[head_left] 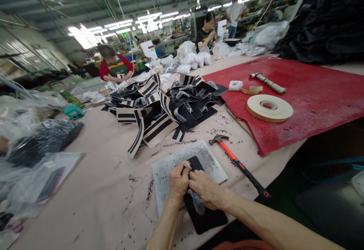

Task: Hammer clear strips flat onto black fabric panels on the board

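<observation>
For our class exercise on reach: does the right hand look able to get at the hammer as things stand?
Probably yes: the hammer lies to the right of the right hand, nothing standing between, though that hand would likely have to leave the black piece first.

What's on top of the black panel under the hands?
A plastic-wrapped strip runs over the black panel, partly covered by the left hand and right hand; the panel's surface beneath them cannot be seen.
</observation>
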`<state>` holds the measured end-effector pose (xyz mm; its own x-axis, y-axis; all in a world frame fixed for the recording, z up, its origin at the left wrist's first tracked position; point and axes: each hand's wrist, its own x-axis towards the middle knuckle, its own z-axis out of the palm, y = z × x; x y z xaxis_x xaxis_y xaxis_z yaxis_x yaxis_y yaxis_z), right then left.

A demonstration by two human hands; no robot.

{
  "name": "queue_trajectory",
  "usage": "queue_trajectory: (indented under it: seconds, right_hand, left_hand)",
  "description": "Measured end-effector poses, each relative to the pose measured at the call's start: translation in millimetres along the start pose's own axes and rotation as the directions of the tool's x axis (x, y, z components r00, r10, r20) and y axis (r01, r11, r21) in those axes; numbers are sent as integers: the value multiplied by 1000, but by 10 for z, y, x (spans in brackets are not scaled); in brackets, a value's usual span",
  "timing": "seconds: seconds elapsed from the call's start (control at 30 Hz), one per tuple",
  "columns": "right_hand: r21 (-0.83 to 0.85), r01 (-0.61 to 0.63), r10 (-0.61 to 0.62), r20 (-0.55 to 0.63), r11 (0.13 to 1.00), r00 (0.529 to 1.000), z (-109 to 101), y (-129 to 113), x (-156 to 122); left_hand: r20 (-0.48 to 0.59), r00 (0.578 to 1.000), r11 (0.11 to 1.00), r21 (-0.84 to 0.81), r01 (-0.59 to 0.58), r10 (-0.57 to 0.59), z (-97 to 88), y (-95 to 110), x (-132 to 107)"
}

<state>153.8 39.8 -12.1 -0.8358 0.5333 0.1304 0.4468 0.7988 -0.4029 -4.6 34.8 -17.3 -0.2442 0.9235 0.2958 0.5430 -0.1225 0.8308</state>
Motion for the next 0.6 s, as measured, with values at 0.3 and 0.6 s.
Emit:
queue_trajectory:
  seconds: [0.3, 0.6]
  right_hand:
    - [-30, -3, 4, 24, 1000, 1000, 53, -32, -11]
    - [-153, -125, 134, 49, 980, 990, -348, -119, 140]
  left_hand:
    - [-299, 945, 987, 127, -98, 132, 142, 350, -111]
    - [-543, 830, 992, 82, -97, 126, -405, 924, 423]
